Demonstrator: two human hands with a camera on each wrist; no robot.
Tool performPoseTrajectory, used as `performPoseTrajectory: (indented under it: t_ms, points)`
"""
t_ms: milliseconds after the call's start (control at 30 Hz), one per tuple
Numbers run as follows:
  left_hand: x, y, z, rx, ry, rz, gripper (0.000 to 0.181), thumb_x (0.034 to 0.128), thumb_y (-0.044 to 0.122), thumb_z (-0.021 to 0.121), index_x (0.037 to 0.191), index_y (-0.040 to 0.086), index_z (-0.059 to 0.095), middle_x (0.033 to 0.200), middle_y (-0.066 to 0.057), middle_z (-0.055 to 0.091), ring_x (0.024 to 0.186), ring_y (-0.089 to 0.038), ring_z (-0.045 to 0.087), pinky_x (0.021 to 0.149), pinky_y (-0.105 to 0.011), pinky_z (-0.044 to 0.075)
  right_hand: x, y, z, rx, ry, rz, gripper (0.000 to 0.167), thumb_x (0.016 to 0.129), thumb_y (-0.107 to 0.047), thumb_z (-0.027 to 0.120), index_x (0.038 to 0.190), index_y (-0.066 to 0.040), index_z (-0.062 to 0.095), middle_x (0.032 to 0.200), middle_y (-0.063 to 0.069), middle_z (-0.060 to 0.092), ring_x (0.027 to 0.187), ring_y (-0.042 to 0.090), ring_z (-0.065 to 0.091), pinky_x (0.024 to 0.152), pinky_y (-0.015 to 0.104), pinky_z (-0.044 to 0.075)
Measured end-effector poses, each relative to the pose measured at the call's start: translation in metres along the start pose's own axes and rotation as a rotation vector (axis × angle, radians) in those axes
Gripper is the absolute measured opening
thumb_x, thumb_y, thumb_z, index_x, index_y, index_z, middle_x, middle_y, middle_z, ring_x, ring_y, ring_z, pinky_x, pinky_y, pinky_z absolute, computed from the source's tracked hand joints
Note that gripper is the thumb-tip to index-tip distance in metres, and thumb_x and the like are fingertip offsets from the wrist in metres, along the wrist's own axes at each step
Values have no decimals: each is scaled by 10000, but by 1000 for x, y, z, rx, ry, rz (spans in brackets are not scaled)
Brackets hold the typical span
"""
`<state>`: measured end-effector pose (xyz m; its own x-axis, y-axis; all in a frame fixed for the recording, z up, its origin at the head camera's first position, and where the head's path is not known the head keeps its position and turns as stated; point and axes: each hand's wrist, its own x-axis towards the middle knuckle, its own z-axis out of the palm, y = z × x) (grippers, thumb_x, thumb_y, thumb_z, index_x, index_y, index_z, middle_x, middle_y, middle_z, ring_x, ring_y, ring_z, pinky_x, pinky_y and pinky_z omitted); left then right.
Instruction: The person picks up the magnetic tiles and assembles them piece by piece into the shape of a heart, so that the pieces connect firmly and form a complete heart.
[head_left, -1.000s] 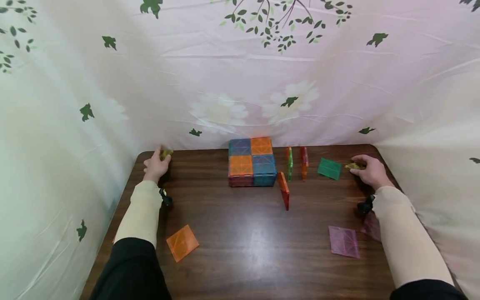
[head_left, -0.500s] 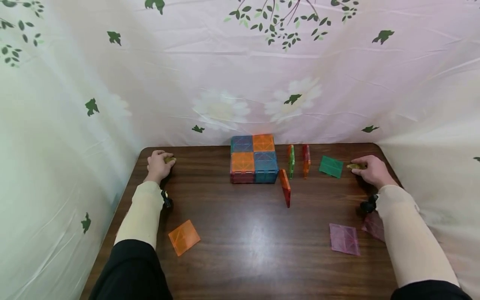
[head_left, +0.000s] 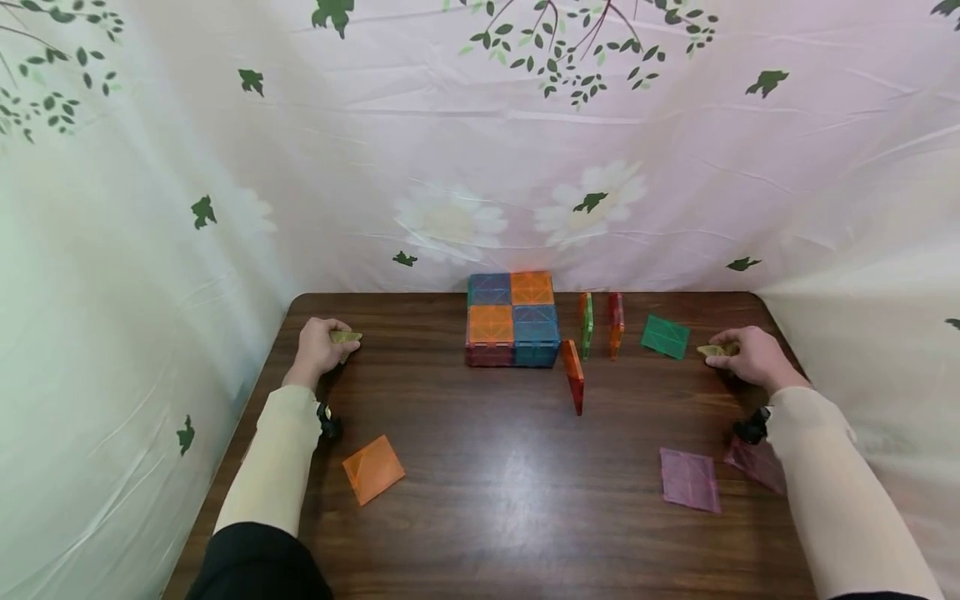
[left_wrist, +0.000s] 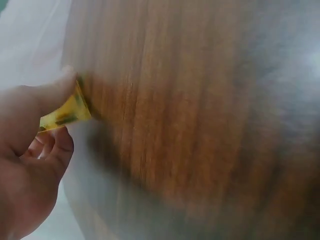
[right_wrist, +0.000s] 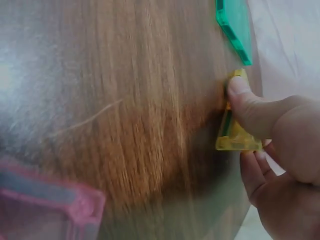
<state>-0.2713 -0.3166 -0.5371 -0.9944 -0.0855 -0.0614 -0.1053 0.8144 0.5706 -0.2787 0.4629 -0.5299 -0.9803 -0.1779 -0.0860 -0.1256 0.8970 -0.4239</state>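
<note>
At the table's far left, my left hand pinches a yellow see-through magnetic tile between thumb and fingers. A dark shadow falls on the wood beside it in the left wrist view. Over the far right of the table, my right hand holds another yellow magnetic tile, triangular in outline, with the thumb pressed on its face. A green square tile lies just left of that hand. Part of each yellow tile is hidden by the fingers.
A box of blue, orange and red tiles stands at the back middle. Upright to its right are a green-edged tile, a red-orange tile and an orange-red tile. An orange tile and purple tiles lie nearer.
My left hand has drawn its yellow tile away from the back edge, toward me. My right hand has shifted slightly nearer with its tile. The head view has turned a little.
</note>
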Motion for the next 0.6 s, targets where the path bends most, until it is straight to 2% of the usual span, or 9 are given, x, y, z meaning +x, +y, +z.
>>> performPoseTrajectory:
  t_ms: [133, 233, 333, 400, 500, 600]
  points:
    - [-20, 6, -3, -48, 47, 14, 247, 959, 191, 799, 1118, 30, 699, 1217, -261, 621, 1069, -432, 588, 898, -555, 520, -6, -2, -2, -51, -23, -45, 364, 866, -211, 883, 1059, 50, 721, 950, 236, 710, 831, 350, 620, 742, 484, 492]
    - [-37, 20, -5, -110, 107, 63, 226, 948, 203, 816, 1085, 68, 699, 1093, -190, 699, 982, -378, 647, 814, -498, 541, -15, -6, -6, -75, -51, -56, 293, 863, -178, 877, 975, 1, 674, 892, 162, 676, 802, 316, 589, 717, 454, 469]
    - [-57, 42, -3, -178, 150, 161, 207, 932, 203, 831, 1076, 87, 739, 1044, -130, 750, 942, -314, 693, 767, -414, 556, -28, -10, -10, -84, -37, -59, 255, 875, -139, 854, 930, -45, 624, 872, 121, 651, 761, 293, 559, 675, 429, 448]
    - [-72, 57, 0, -226, 164, 245, 196, 916, 185, 844, 1069, 91, 766, 1030, -104, 771, 919, -268, 709, 753, -332, 552, -40, -15, -13, -54, 9, -51, 230, 899, -137, 836, 940, -44, 630, 877, 138, 658, 743, 277, 542, 639, 399, 429]
    - [-95, 79, 11, -306, 155, 344, 157, 907, 143, 846, 1048, 104, 788, 1010, -67, 787, 850, -202, 708, 698, -246, 542, -59, -38, -16, 17, 99, -43, 191, 957, -183, 797, 1027, -50, 679, 961, 192, 700, 688, 216, 537, 574, 352, 428]
    - [-116, 98, 25, -391, 102, 400, 138, 913, 126, 835, 1045, 139, 796, 994, -21, 789, 820, -149, 711, 694, -249, 560, -79, -83, -13, 137, 181, -72, 148, 985, -195, 771, 1085, -98, 721, 986, 174, 729, 660, 134, 563, 529, 300, 446]
